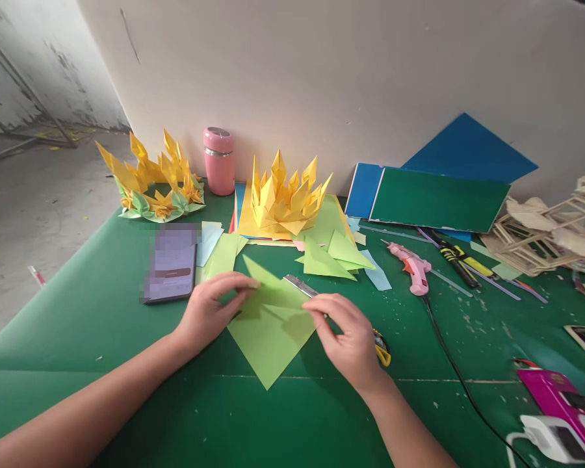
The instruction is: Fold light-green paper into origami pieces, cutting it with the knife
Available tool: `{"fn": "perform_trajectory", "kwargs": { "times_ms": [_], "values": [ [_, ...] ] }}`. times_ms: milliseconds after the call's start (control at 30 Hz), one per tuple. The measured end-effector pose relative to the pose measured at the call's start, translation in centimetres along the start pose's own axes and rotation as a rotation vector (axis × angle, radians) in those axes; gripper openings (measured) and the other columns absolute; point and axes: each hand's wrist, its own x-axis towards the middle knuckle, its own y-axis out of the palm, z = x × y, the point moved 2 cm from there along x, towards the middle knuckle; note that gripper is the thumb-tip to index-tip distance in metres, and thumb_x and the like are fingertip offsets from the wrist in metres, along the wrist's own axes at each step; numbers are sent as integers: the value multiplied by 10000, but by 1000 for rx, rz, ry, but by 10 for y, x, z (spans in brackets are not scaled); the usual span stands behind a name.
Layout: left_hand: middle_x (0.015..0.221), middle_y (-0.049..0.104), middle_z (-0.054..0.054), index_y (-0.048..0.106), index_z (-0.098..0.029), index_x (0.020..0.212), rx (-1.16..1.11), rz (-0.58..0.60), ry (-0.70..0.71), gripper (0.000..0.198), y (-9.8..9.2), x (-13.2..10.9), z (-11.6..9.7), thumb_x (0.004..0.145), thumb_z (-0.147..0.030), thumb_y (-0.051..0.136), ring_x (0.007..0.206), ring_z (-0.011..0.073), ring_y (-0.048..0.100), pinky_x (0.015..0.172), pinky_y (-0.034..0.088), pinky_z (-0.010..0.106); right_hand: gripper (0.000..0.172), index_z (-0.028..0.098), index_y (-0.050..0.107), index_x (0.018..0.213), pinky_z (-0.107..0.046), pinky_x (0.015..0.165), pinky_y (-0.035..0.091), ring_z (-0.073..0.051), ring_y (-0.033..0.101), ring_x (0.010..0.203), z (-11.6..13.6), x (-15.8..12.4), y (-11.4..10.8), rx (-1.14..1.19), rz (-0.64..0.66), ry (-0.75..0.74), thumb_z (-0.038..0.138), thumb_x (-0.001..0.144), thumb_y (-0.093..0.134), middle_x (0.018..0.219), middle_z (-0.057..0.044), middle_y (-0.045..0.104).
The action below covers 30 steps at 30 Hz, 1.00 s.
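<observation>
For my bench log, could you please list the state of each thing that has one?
Green sheet: creased across
Left crown: assembled, standing
Right crown: assembled, standing
Pink bottle: upright, closed
Phone: screen lit
Glue gun: lying sideways
Cutter: partly hidden, blade unclear
Green board: propped up

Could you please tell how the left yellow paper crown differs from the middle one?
The left crown has green leaves around its base; the middle crown is yellow throughout. The left crown stands on the green table, the middle crown on stacked paper sheets. Both have pointed spikes.
</observation>
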Motion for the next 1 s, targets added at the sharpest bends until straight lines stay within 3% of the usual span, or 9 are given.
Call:
{"fn": "perform_trajectory", "kwargs": {
  "times_ms": [67, 133, 233, 367, 533, 667, 767, 867, 1000],
  "values": [
    [840, 665, 0, 572, -220, 966, 80, -124, -102, 131, -5, 1, 6, 852, -284, 560, 715, 142, 645, 672, 559, 263, 222, 227, 662, 968, -318, 727, 536, -186, 651, 798, -9, 1, -11, -129, -121, 21, 106, 910, 485, 856, -55, 702],
    [832, 634, -5, 516, -223, 1000, 155, -166, -147, 168, -10, 3, 11, 849, -290, 548, 713, 150, 634, 647, 555, 271, 235, 227, 676, 1009, -349, 747, 538, -211, 657, 836, -20, 0, -19, -264, -175, 35, 140, 922, 476, 885, -71, 712],
    [950, 623, 43, 528, -219, 985, 298, -70, -87, 121, -12, 6, 16, 898, -256, 451, 821, 177, 626, 765, 544, 318, 261, 222, 679, 1058, -393, 763, 530, -239, 655, 865, -36, -1, -27, -402, -163, 83, 196, 941, 447, 930, -87, 722],
    [1092, 600, 115, 565, -187, 1070, 482, 6, -27, 244, -12, 7, 22, 926, -221, 370, 1005, 255, 588, 905, 490, 417, 301, 201, 659, 1128, -430, 760, 505, -269, 615, 881, -51, -5, -30, -548, -122, 146, 253, 942, 428, 981, -112, 710],
    [1237, 562, 148, 623, -202, 1081, 682, 13, 2, 294, -13, 4, 22, 902, -174, 392, 1080, 332, 536, 924, 437, 533, 338, 241, 626, 1203, -511, 802, 456, -322, 534, 977, -55, -9, -31, -725, -124, 205, 352, 913, 493, 1168, -147, 605],
    [1302, 564, 105, 646, -250, 1073, 709, 29, 37, 325, -12, 5, 10, 902, -139, 393, 1130, 323, 529, 926, 438, 520, 322, 254, 610, 1210, -532, 829, 443, -342, 520, 1046, -44, -5, -32, -684, -114, 159, 334, 923, 489, 1243, -142, 565],
    [1226, 634, 97, 633, -228, 1127, 550, 162, 109, 318, -7, 5, -1, 949, -208, 370, 1098, 279, 577, 941, 459, 471, 276, 241, 611, 1178, -448, 836, 484, -276, 580, 995, -36, -2, -25, -456, 78, 48, 276, 936, 482, 1082, -98, 654],
    [1248, 632, 97, 593, -222, 1214, 341, 396, 210, 332, 3, 0, -11, 947, -352, 444, 1134, 257, 581, 961, 477, 414, 263, 246, 613, 1155, -410, 796, 522, -257, 605, 977, -34, -3, -18, -348, 270, 50, 229, 929, 479, 1054, -73, 669],
    [1306, 599, 116, 558, -230, 1275, 238, 564, 267, 428, 11, -7, -14, 889, -414, 557, 1199, 290, 551, 990, 467, 452, 275, 247, 621, 1110, -391, 730, 542, -255, 618, 955, -41, -6, -16, -375, 280, 134, 178, 921, 432, 1056, -66, 670]
  ]
}}
